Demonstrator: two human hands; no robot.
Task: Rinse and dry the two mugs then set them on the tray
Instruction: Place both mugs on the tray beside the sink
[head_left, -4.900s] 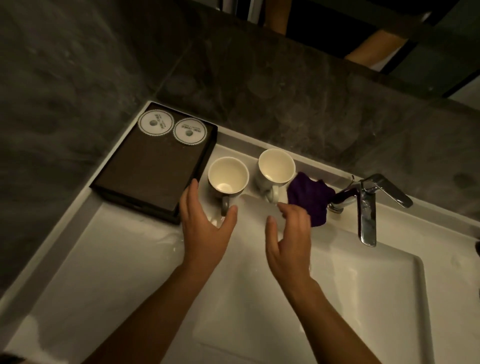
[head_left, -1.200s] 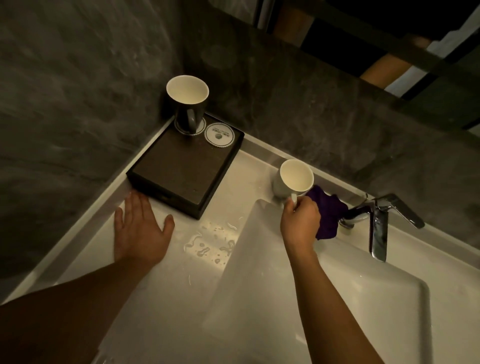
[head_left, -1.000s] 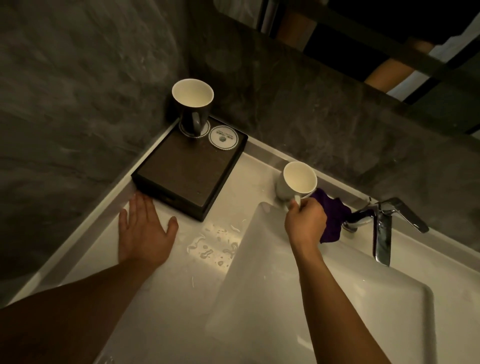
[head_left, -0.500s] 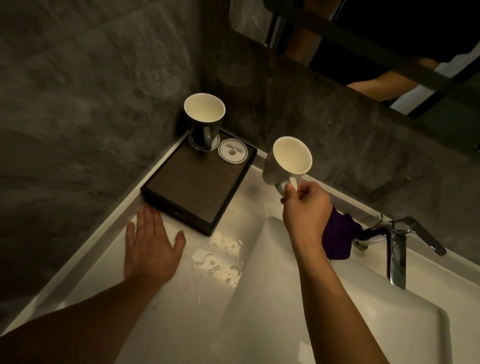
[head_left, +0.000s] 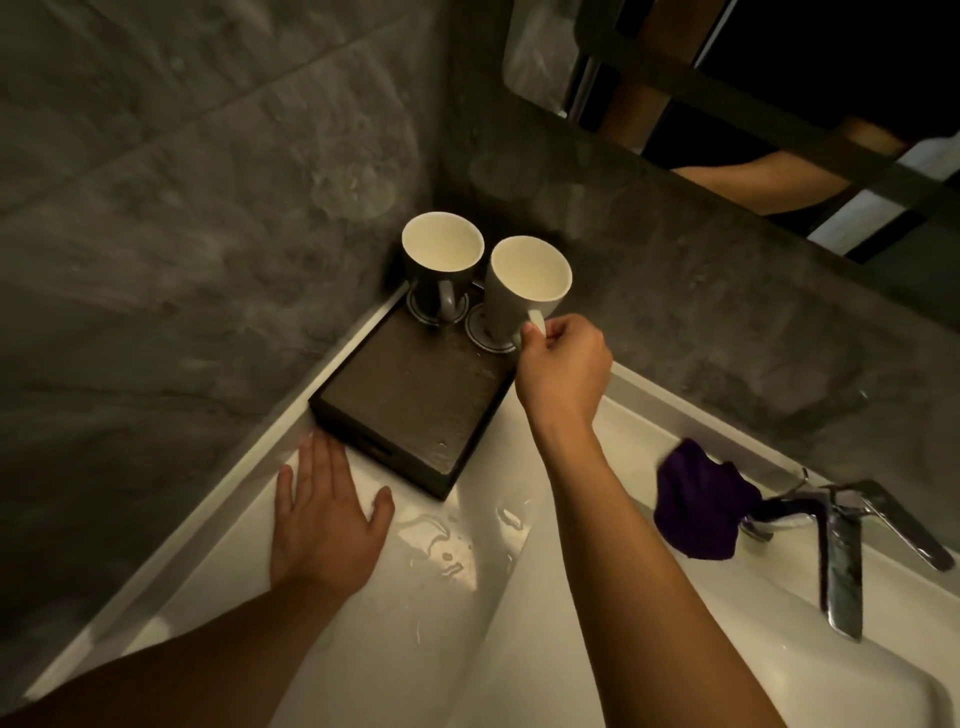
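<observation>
Head view: I note second mug (head_left: 524, 291) moved from sink (head_left: 519, 654) to tray (head_left: 410, 405); right hand (head_left: 563, 371) grips its handle, left hand (head_left: 324, 519) flat, open. Release remains.

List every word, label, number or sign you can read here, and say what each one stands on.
No text here can be read.
Left coaster, under the dark mug: a printed ring shows, but any lettering is too small and mostly covered.
Right coaster, under the white mug: the same.
Tray, tap, purple cloth: no marking visible.
</observation>
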